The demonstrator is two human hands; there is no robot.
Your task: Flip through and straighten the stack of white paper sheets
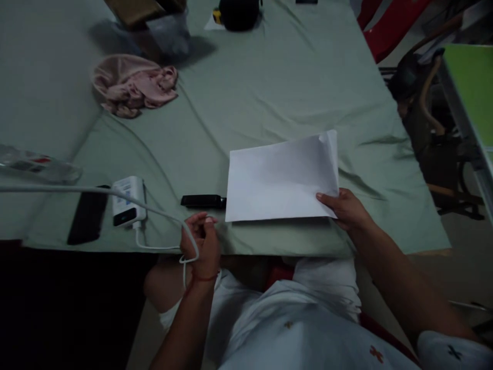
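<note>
My right hand [348,208] grips the lower right edge of a white sheet of paper [281,180], thumb on top and fingers beneath. The sheet's upper right corner curls. My left hand [202,236] is loosely curled near the table edge, with a gap between thumb and fingers and nothing visible in it. A white cable [154,208] crosses in front of that hand and its wrist. Just beyond the left hand lies a slim black object [202,201]. Its right end meets the sheet's left edge, so I cannot tell its kind.
Left on the green tablecloth [292,82] lie a white power bank [131,198], a black phone [89,216] and a clear plastic packet [36,164]. Farther back are a pink cloth [136,85], a box [134,11] and a black rounded item [239,14]. A green-topped table [472,82] stands right.
</note>
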